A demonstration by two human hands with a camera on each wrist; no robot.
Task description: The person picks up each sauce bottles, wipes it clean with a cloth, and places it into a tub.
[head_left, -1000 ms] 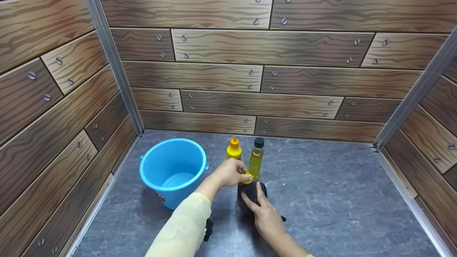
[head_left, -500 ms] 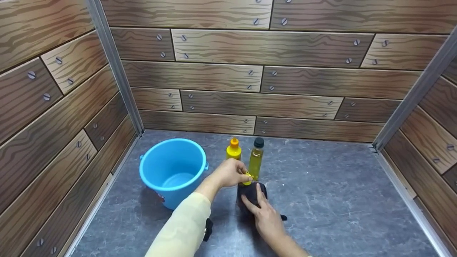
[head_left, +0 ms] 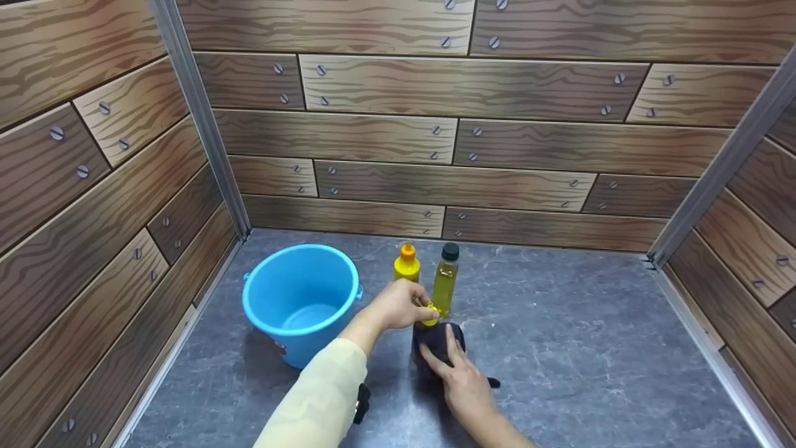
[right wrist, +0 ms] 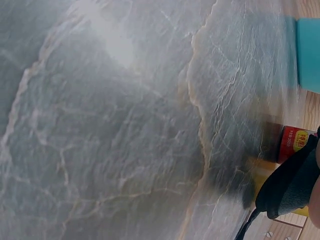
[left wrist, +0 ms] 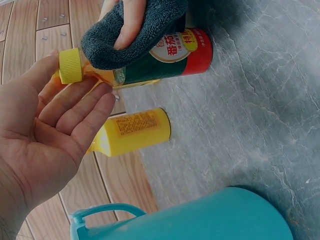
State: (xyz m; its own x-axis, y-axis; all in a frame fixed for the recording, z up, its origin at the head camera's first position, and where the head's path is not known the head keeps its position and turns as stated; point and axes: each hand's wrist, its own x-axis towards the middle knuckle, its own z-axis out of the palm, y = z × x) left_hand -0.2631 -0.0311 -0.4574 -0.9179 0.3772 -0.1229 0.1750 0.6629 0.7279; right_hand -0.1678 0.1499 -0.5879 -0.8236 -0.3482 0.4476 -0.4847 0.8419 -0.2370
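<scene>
In the head view my left hand (head_left: 401, 305) pinches the yellow cap (head_left: 430, 320) of a bottle. The left wrist view shows this bottle (left wrist: 196, 56) with a red and green label and Chinese characters. A dark cloth (left wrist: 107, 46) covers part of its neck and upper side. My right hand (head_left: 469, 391) holds the cloth against the bottle, thumb and one finger spread over it; its other fingers are hidden in the head view. In the right wrist view only the cloth (right wrist: 292, 187) and a bit of fingers show at the right edge.
A blue bucket (head_left: 255, 311) stands to the left. Behind my hands stand a yellow bottle with an orange cap (head_left: 407, 264) and an oil bottle with a dark cap (head_left: 445, 283). Wood-patterned walls (head_left: 385, 137) enclose the grey marbled surface (head_left: 578, 348) on three sides.
The cloth and my right hand have shifted very slightly toward me, and a little more of the yellow cap shows. My left hand keeps its pinch. The head view has tilted slightly.
</scene>
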